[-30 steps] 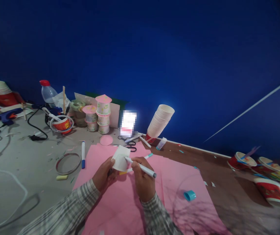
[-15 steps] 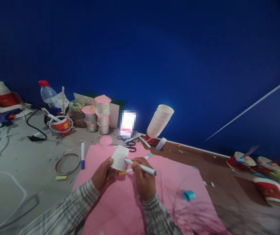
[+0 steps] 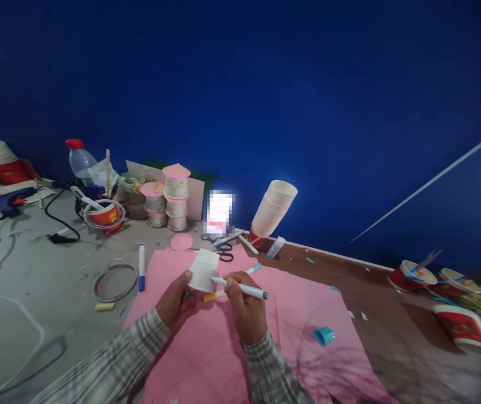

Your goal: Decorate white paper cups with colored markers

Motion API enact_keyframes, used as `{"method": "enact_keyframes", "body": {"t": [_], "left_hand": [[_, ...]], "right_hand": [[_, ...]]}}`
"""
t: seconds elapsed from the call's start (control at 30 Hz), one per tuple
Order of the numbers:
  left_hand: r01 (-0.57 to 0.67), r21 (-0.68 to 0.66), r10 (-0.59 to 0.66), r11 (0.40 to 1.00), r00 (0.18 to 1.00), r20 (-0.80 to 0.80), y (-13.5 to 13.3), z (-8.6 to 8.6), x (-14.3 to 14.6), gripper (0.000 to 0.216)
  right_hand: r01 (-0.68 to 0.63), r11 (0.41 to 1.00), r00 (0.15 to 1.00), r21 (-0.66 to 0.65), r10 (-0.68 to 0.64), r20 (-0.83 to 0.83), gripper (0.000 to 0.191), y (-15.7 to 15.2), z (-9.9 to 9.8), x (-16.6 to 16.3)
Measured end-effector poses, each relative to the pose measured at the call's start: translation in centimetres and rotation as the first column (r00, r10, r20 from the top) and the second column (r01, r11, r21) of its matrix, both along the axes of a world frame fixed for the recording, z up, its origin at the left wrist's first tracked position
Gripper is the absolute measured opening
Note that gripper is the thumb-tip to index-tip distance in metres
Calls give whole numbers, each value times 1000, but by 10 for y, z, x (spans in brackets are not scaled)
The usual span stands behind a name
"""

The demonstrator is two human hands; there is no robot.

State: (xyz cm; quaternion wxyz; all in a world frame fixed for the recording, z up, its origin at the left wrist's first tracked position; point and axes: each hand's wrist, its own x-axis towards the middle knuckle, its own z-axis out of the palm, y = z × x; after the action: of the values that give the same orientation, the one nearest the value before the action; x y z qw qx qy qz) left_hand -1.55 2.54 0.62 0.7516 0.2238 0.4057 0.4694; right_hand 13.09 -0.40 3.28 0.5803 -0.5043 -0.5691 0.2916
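A white paper cup (image 3: 203, 270) is gripped by its side in my left hand (image 3: 177, 300), above pink paper sheets (image 3: 198, 359). A faint line runs across the cup's wall. My right hand (image 3: 245, 307) is closed round a white marker pen (image 3: 246, 289), its tip at the cup's right side. Beneath and behind the hands lie a yellow-capped marker (image 3: 214, 295) and a teal-capped marker (image 3: 254, 269). Black-handled scissors (image 3: 225, 255) lie just beyond the cup. The fingers of my left hand are partly hidden behind the cup.
Small decorated cup towers with pink roofs (image 3: 176, 180) stand at the back, beside a bright blurred screen (image 3: 219, 213). A leaning stack of paper cups (image 3: 274, 207) is by the blue wall. Left lie a tape ring (image 3: 115, 282) and a blue-capped marker (image 3: 142, 267); right, a teal cap (image 3: 324, 336).
The cup has tilted slightly and shifted a little left in my left hand. The marker tip has moved slightly down and left along the cup's side.
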Motion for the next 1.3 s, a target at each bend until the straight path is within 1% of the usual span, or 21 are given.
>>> {"method": "enact_keyframes", "body": {"t": [0.13,0.23,0.27,0.37,0.4,0.47,0.5,0.6,0.63,0.73,0.87,1.0,1.1,1.2,1.3], "left_hand": [[-15,-21,15,1000,1000,7,1,-2,0,33],[-9,-34,9,999,1000,9,2,-4,-1,34],[-6,-34,7,999,1000,10,2,-4,-1,34],[-11,-28,11,1000,1000,16,2,-4,-1,33],[-12,-27,12,1000,1000,16,2,-4,-1,34],[-4,-28,5,1000,1000,15,2,-5,-1,36],[-2,-28,2,1000,1000,17,2,-5,-2,37],[-6,-28,6,1000,1000,24,2,-6,-2,36],[-8,-29,9,1000,1000,25,3,-6,-2,36],[-4,-36,5,999,1000,27,3,-7,-2,38],[-25,-29,27,999,998,52,4,-8,-3,36],[-7,-32,10,999,997,79,4,-10,-3,38],[-31,-27,33,999,996,86,4,-9,-3,37],[-23,-31,25,999,996,90,4,-8,-3,38],[-17,-36,20,999,995,96,4,-8,-3,39]], "right_hand": [[-40,999,999,-24,40,-9,19,1,-3,0],[21,1000,999,-15,-22,-27,19,2,-5,1],[10,1000,999,-18,-10,-31,19,2,-5,2],[-87,995,995,-43,85,-45,19,2,-6,2],[-79,996,996,-43,77,-52,19,2,-5,2],[-11,1000,998,-25,10,-57,19,2,-5,1],[0,1000,999,-22,-1,-52,19,2,-4,1],[-80,996,996,-46,78,-41,19,2,-3,1],[-81,996,996,-48,79,-48,20,2,-3,1],[-6,999,997,-35,4,-82,19,3,-4,2],[-88,992,992,-93,79,-99,18,4,-8,3],[-33,997,994,-75,25,-102,19,4,-9,3],[-64,994,993,-94,53,-110,18,4,-8,2],[-37,993,989,-112,21,-143,18,4,-7,1],[-79,987,985,-142,56,-165,17,5,-6,1]]}}
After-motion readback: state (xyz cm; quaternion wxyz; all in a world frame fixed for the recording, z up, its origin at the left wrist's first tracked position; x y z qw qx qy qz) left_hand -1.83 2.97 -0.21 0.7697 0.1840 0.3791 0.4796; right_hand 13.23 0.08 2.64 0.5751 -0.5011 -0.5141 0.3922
